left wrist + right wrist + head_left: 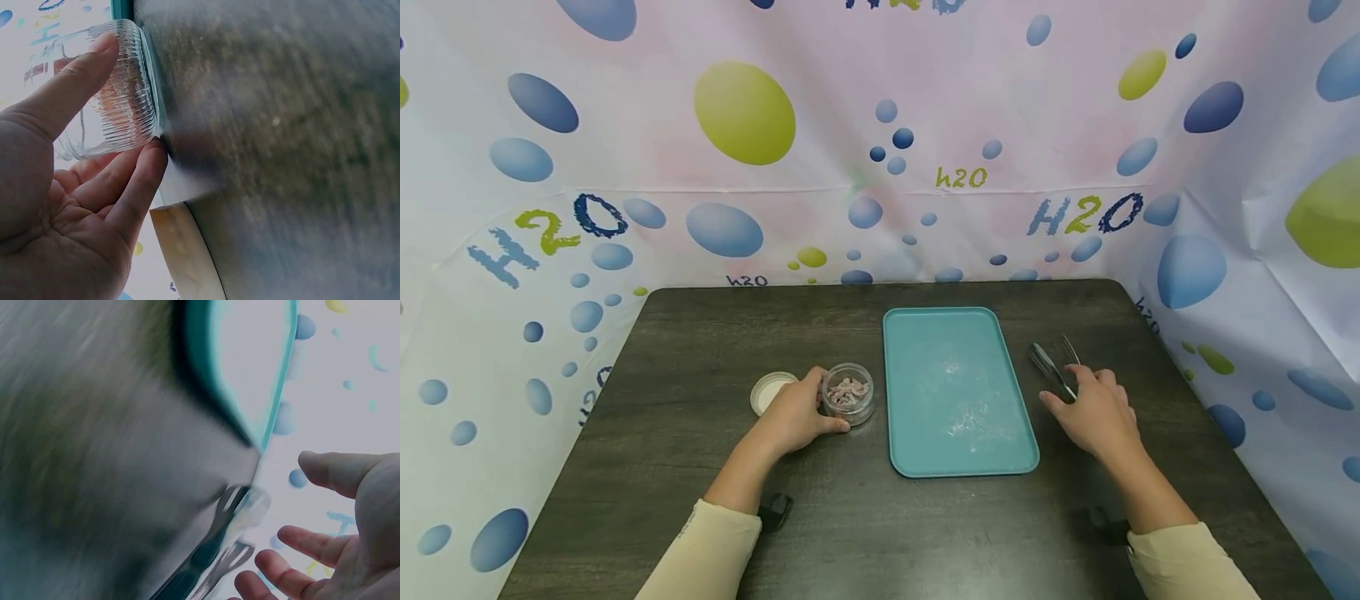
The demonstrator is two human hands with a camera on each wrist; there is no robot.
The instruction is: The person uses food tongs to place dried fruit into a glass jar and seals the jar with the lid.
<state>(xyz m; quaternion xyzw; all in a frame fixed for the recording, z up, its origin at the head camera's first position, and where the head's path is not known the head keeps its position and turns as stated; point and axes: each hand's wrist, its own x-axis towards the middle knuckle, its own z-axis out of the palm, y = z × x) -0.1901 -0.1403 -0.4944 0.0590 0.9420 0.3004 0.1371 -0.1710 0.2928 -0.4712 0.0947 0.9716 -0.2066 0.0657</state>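
My left hand (797, 410) holds a clear glass jar (128, 94), thumb on one side and fingers on the other. The jar stands uncovered on the table, with small pale pinkish pieces inside, seen from above in the head view. Beside that hand lies a round whitish lid (769, 392), partly hidden by it. On the right, my right hand (1099, 412) is over a pair of metal tongs (1051, 367) with slotted tips. In the right wrist view its fingers (325, 544) are spread apart near the tongs, with a gap between them.
A teal rectangular tray (897, 450) lies between the hands, with white specks scattered on its surface. The dark wood-grain table (715, 333) meets a patterned sheet (820, 150) at the back and both sides.
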